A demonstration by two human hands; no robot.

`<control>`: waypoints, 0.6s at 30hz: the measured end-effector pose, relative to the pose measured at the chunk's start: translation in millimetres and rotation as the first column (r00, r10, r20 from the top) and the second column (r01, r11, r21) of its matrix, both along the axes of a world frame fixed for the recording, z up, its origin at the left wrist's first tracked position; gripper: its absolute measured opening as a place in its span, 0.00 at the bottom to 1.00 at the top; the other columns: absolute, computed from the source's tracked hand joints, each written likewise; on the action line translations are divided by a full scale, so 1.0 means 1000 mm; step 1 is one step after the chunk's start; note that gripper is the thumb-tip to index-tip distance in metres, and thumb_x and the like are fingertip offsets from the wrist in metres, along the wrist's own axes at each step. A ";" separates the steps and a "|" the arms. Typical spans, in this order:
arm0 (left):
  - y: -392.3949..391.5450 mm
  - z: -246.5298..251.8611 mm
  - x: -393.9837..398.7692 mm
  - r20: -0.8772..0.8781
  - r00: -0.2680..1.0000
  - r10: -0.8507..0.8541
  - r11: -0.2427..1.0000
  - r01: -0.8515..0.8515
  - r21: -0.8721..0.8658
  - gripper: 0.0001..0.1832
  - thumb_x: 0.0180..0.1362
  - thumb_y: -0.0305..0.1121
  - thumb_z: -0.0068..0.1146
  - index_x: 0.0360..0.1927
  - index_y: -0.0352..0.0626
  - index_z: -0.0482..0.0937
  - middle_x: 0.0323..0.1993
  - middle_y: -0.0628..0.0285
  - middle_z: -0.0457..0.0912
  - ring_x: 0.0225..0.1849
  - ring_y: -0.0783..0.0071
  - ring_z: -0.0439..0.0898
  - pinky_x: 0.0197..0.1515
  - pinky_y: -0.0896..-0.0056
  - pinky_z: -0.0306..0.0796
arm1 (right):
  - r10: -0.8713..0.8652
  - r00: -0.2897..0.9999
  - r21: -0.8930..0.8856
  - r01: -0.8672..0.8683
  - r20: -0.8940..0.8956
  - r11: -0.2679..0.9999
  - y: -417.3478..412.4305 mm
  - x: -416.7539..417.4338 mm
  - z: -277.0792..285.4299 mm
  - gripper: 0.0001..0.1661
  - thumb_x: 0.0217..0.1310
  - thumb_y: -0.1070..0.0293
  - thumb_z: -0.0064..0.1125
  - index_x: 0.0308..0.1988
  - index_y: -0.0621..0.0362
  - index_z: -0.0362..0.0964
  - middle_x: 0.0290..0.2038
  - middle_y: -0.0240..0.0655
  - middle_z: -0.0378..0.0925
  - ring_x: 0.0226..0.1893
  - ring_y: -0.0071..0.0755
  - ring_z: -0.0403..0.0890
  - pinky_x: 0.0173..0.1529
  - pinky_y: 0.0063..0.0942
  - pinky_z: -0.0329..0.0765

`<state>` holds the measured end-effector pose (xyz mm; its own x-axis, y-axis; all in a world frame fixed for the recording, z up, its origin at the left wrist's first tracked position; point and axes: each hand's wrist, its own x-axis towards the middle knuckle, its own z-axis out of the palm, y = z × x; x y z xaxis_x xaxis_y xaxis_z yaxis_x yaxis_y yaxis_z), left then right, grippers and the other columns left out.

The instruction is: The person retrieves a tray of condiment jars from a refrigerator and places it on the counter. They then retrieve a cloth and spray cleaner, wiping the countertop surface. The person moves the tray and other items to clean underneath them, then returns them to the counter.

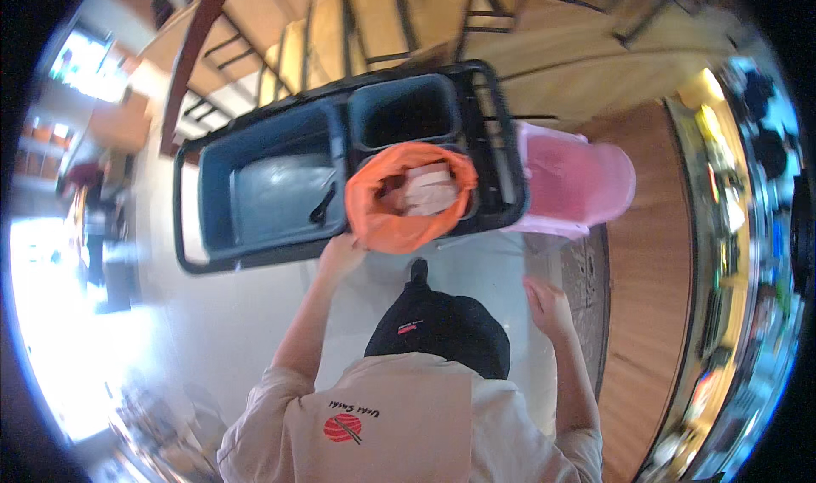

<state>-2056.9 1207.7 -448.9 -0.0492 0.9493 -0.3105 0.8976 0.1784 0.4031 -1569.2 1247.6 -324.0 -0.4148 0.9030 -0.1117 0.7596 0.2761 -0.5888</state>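
A black utility cart (491,139) stands before me. My left hand (342,254) is at its near edge, fingers curled over the rim beside an orange bag (389,231); part of the grip is hidden. The bag lines an open bin and has crumpled white paper (432,190) inside. To its left, a large dark tub (274,196) carries a dark, blurred utensil-like item (323,206). Behind the bag sits a smaller dark bin (405,110). My right hand (548,301) hangs apart from the cart, loosely bent and holding nothing.
A pink plastic seat (574,180) is close against the cart's right end. Wooden tables and chairs with black metal legs (408,24) line the far side. On the right runs a wooden counter (650,260). A person (89,196) stands far left near bright openings.
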 end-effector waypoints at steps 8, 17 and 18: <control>0.049 0.096 0.189 0.155 0.988 -0.011 0.698 0.118 -0.706 0.34 0.72 0.58 0.40 0.32 0.34 0.83 0.21 0.54 0.84 0.17 0.64 0.82 0.23 0.64 0.75 | -0.714 0.676 -0.336 0.725 0.182 0.601 -0.343 0.150 -0.057 0.17 0.65 0.68 0.51 0.48 0.48 0.83 0.37 0.42 0.87 0.36 0.46 0.87 0.43 0.41 0.82; -0.053 0.095 0.583 0.272 0.386 -0.881 0.323 0.913 -0.249 0.25 0.67 0.50 0.50 0.54 0.40 0.81 0.47 0.44 0.85 0.52 0.47 0.83 0.56 0.52 0.75 | -0.997 -0.057 -0.477 0.879 -0.045 -0.029 -0.540 0.169 -0.068 0.18 0.71 0.63 0.52 0.53 0.55 0.81 0.38 0.44 0.87 0.39 0.40 0.88 0.46 0.35 0.82; -0.084 0.098 0.622 0.329 0.294 -0.897 0.216 0.943 -0.254 0.25 0.67 0.50 0.50 0.55 0.41 0.81 0.51 0.43 0.84 0.55 0.45 0.81 0.59 0.51 0.73 | -0.976 -0.189 -0.499 0.860 -0.112 -0.110 -0.560 0.179 -0.074 0.18 0.71 0.64 0.52 0.54 0.57 0.80 0.38 0.44 0.87 0.39 0.38 0.88 0.46 0.34 0.82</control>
<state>-1434.7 1123.7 -351.1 0.8319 0.1299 -0.5395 0.4954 -0.6118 0.6166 -1389.9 687.1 -398.2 0.8021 0.3265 -0.5000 -0.1857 -0.6593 -0.7285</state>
